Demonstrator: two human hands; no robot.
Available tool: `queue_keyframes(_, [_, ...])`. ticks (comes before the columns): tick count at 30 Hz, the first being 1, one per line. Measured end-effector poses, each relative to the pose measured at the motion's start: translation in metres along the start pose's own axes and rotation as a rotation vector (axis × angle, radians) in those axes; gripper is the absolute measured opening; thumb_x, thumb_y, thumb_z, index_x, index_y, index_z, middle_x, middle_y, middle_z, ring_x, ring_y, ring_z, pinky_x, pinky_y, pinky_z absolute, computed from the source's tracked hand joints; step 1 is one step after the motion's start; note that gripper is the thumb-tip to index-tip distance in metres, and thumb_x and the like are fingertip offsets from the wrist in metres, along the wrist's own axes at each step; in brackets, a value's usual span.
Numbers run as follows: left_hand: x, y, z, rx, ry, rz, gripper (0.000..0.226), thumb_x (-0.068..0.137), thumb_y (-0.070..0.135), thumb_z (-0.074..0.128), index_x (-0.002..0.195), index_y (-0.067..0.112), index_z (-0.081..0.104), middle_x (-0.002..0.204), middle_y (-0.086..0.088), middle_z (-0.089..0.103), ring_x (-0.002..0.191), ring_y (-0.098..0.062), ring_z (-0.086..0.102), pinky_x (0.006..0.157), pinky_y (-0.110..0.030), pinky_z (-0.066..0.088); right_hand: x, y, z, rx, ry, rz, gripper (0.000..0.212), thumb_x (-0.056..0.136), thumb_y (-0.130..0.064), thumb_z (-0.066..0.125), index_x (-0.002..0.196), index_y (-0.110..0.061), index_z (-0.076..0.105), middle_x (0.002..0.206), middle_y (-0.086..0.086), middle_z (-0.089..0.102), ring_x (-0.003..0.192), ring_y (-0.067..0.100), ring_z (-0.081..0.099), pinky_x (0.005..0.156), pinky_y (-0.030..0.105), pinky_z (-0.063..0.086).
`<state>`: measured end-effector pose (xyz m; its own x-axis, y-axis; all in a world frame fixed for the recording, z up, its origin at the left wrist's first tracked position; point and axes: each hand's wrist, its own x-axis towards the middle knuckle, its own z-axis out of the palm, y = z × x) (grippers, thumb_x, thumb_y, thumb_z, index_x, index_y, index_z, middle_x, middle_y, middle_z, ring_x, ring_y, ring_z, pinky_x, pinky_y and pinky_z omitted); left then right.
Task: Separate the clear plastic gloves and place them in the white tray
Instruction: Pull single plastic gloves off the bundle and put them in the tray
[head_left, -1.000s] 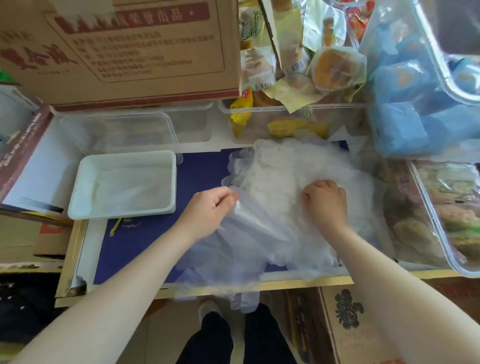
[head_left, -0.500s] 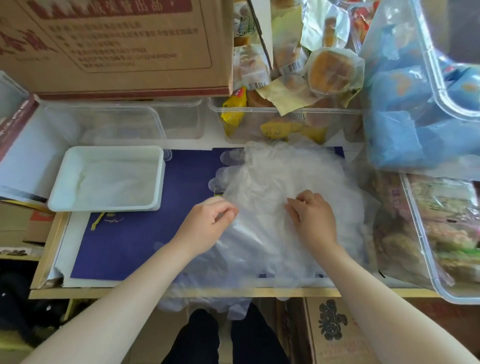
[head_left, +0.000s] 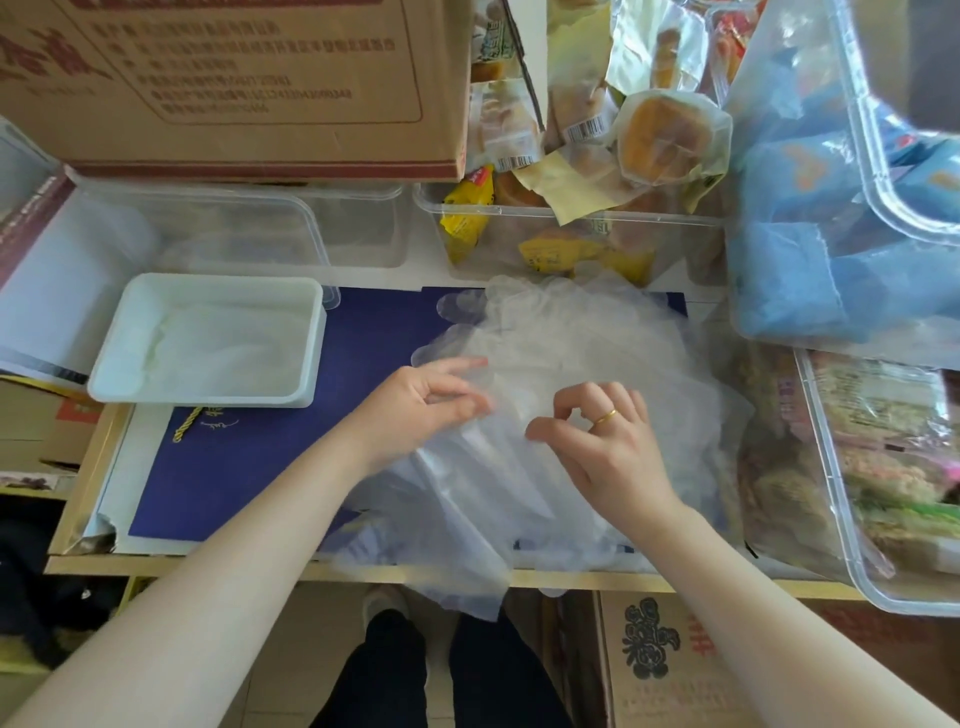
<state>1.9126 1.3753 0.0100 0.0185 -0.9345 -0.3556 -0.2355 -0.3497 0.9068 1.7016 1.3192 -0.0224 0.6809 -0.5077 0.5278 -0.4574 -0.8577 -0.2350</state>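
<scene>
Your left hand sits on the left side of the heap of clear thin plastic gloves, thumb and forefinger drawn together at a fold of film; it looks like a pinch, though the film is too sheer and the fingertips too blurred to be certain. Your right hand, with a gold ring on one finger, hovers over the middle of the heap with its fingers curled; whether they hold any film you cannot tell.

The heap lies on the dark blue mat toward the right side of the worktop, and its near part hangs over the front edge. The white rectangular plastic tray stands at the worktop's left side, well apart from the heap, with pale crumpled film lying in it.

Along the back edge stand clear plastic tubs, a brown printed cardboard box resting on the left ones. Wrapped yellow snack packets fill the tub behind the heap. A clear bin of blue packets is at the right back corner.
</scene>
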Motion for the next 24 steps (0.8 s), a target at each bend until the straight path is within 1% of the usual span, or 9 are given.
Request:
queue_keyframes(3, [-0.003, -0.004, -0.003, 0.058, 0.071, -0.049, 0.013, 0.088, 0.019, 0.062, 0.086, 0.02, 0.075, 0.098, 0.007, 0.071, 0.088, 0.001, 0.061, 0.085, -0.021, 0.043, 0.003, 0.003, -0.002, 0.056, 0.011, 0.109, 0.024, 0.084, -0.006, 0.06, 0.09, -0.028, 0.052, 0.097, -0.002, 0.041, 0.079, 0.018, 0.037, 0.066, 0.032, 0.03])
queue_keyframes(5, [-0.01, -0.007, -0.004, 0.086, 0.137, -0.04, 0.015, 0.089, 0.021, 0.06, 0.086, 0.023, 0.075, 0.092, 0.002, 0.072, 0.087, -0.014, 0.062, 0.082, -0.029, 0.045, 0.006, 0.004, -0.003, 0.187, -0.055, 0.229, 0.018, 0.085, -0.015, 0.05, 0.093, -0.031, 0.053, 0.11, -0.001, 0.046, 0.096, 0.021, 0.041, 0.077, 0.032, 0.036])
queue_keyframes(7, [-0.017, -0.008, -0.007, 0.112, 0.171, 0.008, 0.014, 0.089, 0.021, 0.06, 0.089, 0.021, 0.074, 0.096, 0.003, 0.072, 0.093, -0.015, 0.063, 0.088, -0.028, 0.046, 0.015, 0.001, -0.008, 0.555, -0.175, 0.503, 0.037, 0.075, -0.018, 0.048, 0.107, -0.038, 0.05, 0.134, -0.003, 0.04, 0.123, 0.017, 0.035, 0.094, 0.027, 0.032])
queue_keyframes(9, [-0.022, -0.007, -0.011, 0.132, 0.179, 0.079, 0.015, 0.088, 0.022, 0.06, 0.092, 0.017, 0.074, 0.1, 0.007, 0.071, 0.096, -0.009, 0.063, 0.09, -0.026, 0.047, 0.029, -0.002, -0.018, 0.985, -0.205, 0.821, 0.052, 0.08, -0.024, 0.054, 0.127, -0.04, 0.038, 0.142, -0.012, 0.035, 0.13, 0.006, 0.033, 0.096, 0.018, 0.03])
queue_keyframes(11, [-0.029, -0.003, -0.016, 0.141, 0.164, 0.148, 0.023, 0.084, 0.032, 0.058, 0.094, 0.018, 0.073, 0.1, 0.009, 0.07, 0.098, -0.006, 0.063, 0.09, -0.024, 0.048, 0.046, 0.0, -0.025, 1.084, -0.262, 0.976, 0.055, 0.086, -0.038, 0.06, 0.135, -0.033, 0.036, 0.133, -0.013, 0.047, 0.119, -0.001, 0.046, 0.089, 0.014, 0.039])
queue_keyframes(17, [-0.042, -0.004, -0.035, 0.113, 0.14, 0.224, 0.023, 0.079, 0.04, 0.056, 0.091, 0.028, 0.072, 0.101, 0.012, 0.07, 0.1, -0.006, 0.063, 0.09, -0.021, 0.048, 0.089, -0.004, -0.026, 0.921, -0.601, 0.814, 0.016, 0.082, -0.02, 0.069, 0.098, -0.022, 0.066, 0.094, -0.008, 0.069, 0.084, -0.002, 0.064, 0.079, 0.009, 0.047])
queue_keyframes(19, [-0.047, -0.005, -0.04, 0.067, 0.149, 0.229, 0.021, 0.079, 0.038, 0.057, 0.091, 0.028, 0.071, 0.102, 0.013, 0.07, 0.102, -0.006, 0.063, 0.091, -0.019, 0.047, 0.1, -0.007, -0.024, 0.923, -0.622, 0.779, 0.002, 0.085, -0.014, 0.066, 0.084, -0.015, 0.068, 0.08, -0.005, 0.068, 0.075, 0.005, 0.062, 0.08, 0.02, 0.048])
queue_keyframes(20, [-0.05, -0.004, -0.043, 0.047, 0.158, 0.225, 0.021, 0.079, 0.037, 0.057, 0.091, 0.027, 0.071, 0.101, 0.014, 0.07, 0.102, -0.006, 0.063, 0.09, -0.017, 0.046, 0.104, -0.007, -0.025, 0.949, -0.629, 0.759, 0.007, 0.087, -0.012, 0.063, 0.081, -0.012, 0.066, 0.074, -0.006, 0.067, 0.07, 0.006, 0.061, 0.076, 0.022, 0.049])
queue_keyframes(24, [-0.055, -0.011, -0.058, -0.015, 0.371, 0.128, 0.014, 0.089, 0.022, 0.058, 0.082, 0.026, 0.07, 0.091, 0.015, 0.07, 0.092, -0.001, 0.062, 0.082, -0.011, 0.043, 0.113, -0.003, -0.03, 1.124, -0.493, 0.89, 0.015, 0.093, -0.009, 0.052, 0.079, -0.01, 0.056, 0.062, -0.007, 0.065, 0.049, 0.005, 0.05, 0.052, 0.018, 0.038])
